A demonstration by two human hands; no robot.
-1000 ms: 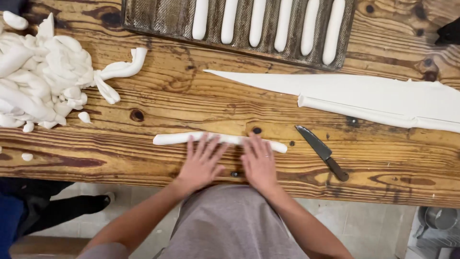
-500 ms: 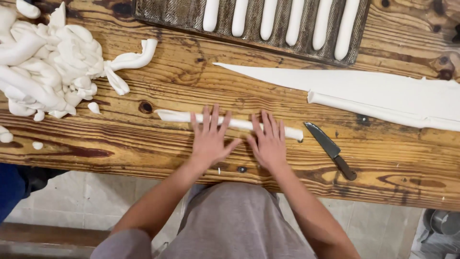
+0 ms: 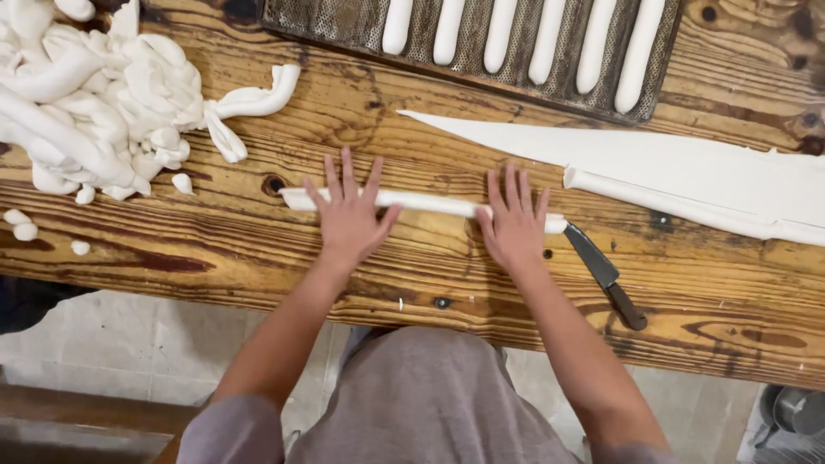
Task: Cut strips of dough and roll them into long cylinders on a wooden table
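A long thin roll of white dough (image 3: 430, 203) lies across the wooden table (image 3: 258, 266). My left hand (image 3: 351, 215) rests flat on its left part with fingers spread. Flat on the roll's right part lies my right hand (image 3: 514, 222), fingers apart. Neither hand grips anything. A dark-handled knife (image 3: 606, 275) lies just right of my right hand, near the roll's end.
A heap of white dough scraps (image 3: 94, 94) fills the far left. A perforated metal tray (image 3: 326, 26) with several dough sticks stands at the back. A flat sheet of dough (image 3: 687, 176) tapers across the right side. A metal pot (image 3: 799, 412) sits below the table edge.
Both hands have slid away from me and spread farther apart along the roll. The roll has rolled away from the table's front edge and looks longer.
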